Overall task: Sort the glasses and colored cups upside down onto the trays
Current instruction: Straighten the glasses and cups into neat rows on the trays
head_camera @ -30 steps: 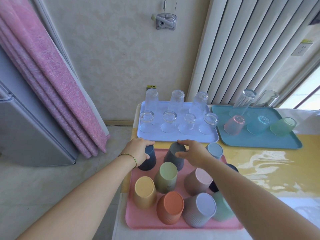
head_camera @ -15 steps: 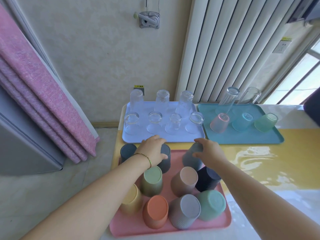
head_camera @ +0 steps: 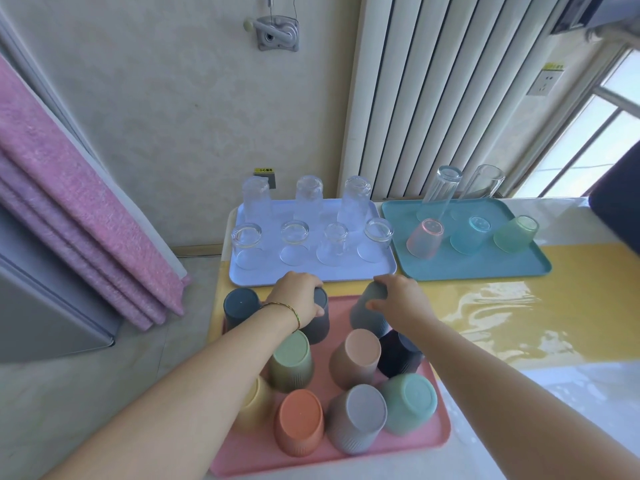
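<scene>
On the pink tray [head_camera: 440,434], upside-down colored cups [head_camera: 299,424] crowd the near half. At its 12 o'clock the left hand [head_camera: 298,296] curls its fingers over the base of a dark grey cup [head_camera: 320,325]. Just beside it, at 1 o'clock, the right hand [head_camera: 401,299] grips a grey cup [head_camera: 367,317]. A dark blue cup [head_camera: 240,304] stands at 10 o'clock. Beyond, a lavender tray [head_camera: 311,275] carries inverted clear glasses [head_camera: 294,242], and at its 3 o'clock a teal tray [head_camera: 485,268] holds tinted cups [head_camera: 426,239].

A folded pink mat [head_camera: 79,216] leans at nine o'clock beside a grey cabinet [head_camera: 38,306]. At twelve o'clock hangs a metal wall fitting [head_camera: 277,34]; a window [head_camera: 595,140] shows at two o'clock.
</scene>
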